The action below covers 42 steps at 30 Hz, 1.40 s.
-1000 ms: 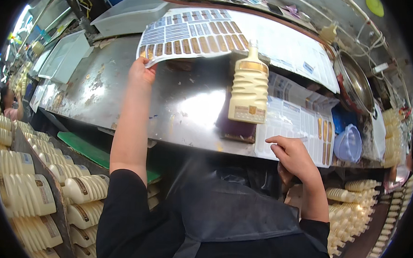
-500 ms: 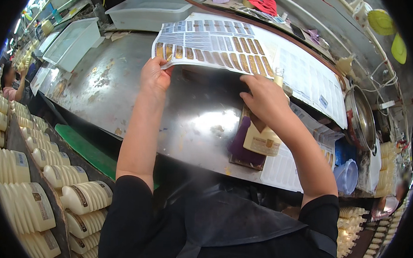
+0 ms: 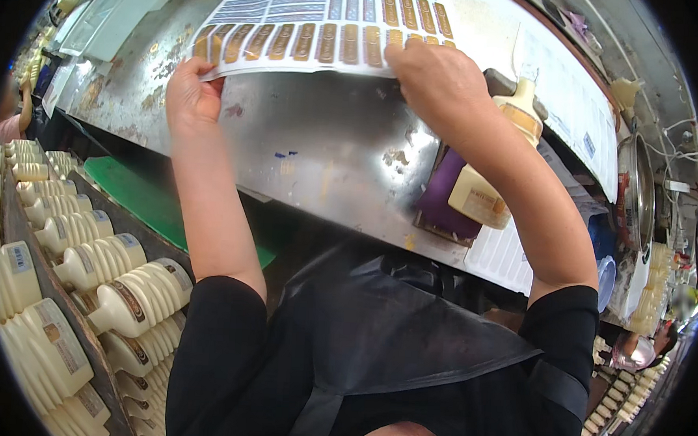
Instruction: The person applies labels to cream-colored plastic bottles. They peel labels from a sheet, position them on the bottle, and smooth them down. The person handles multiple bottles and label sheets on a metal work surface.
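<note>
A white sheet of labels (image 3: 289, 13) with rows of gold and blue-grey stickers is held up over the far side of the metal table. My left hand (image 3: 195, 95) pinches its near left corner, thumb on the near edge. Closed at the sheet's near right part, my right hand (image 3: 443, 81) hides what its fingertips do there. Below my right forearm, a cream plastic bottle (image 3: 472, 194) with a gold label lies tilted against a purple padded block (image 3: 447, 190); the forearm covers its middle.
Racks of cream bottles (image 3: 144, 294) stand at my left, beside a green board (image 3: 137, 195). More label sheets (image 3: 497, 253) lie on the right of the metal table (image 3: 319, 177). A clear plastic bin (image 3: 115, 16) is at far left; a round metal pan (image 3: 641, 194) is at right.
My view has moved nearer the label sheet, which now sits farther left and higher. My right hand has gone from near the sheet's right edge onto it; the left still grips its corner.
</note>
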Motion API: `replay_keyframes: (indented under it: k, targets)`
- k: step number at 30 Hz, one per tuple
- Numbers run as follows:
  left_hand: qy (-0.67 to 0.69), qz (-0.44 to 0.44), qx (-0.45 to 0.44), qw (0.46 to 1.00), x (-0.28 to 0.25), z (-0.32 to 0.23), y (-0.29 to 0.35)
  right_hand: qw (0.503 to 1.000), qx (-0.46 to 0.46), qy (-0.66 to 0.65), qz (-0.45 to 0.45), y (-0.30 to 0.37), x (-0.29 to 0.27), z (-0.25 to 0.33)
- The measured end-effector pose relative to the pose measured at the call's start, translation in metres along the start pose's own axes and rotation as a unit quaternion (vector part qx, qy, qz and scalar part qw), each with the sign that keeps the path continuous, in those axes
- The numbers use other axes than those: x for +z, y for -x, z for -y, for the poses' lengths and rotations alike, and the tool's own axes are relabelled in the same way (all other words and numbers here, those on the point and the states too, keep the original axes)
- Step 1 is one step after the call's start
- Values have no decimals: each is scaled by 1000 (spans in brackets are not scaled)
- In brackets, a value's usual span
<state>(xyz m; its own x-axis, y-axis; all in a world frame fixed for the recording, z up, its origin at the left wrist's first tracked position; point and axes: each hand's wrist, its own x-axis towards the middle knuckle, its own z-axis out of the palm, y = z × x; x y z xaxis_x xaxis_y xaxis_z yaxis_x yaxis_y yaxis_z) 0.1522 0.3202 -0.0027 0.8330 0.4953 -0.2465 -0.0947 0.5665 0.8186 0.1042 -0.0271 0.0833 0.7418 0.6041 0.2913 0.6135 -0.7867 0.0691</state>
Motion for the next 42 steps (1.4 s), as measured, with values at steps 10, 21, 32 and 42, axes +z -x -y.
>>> replay_keyframes:
  k: [10,21,32,42]
  targets:
    - [-170,-13,-27,985,-88,14,23,969,-45,-79,230,28,29,91]
    - [-317,10,10,948,-103,28,36,960,-13,-149,236,50,50,110]
    - [-453,-24,89,887,-94,25,44,953,21,-228,196,62,52,109]
    - [-601,200,447,632,3,62,76,947,31,-222,232,57,62,110]
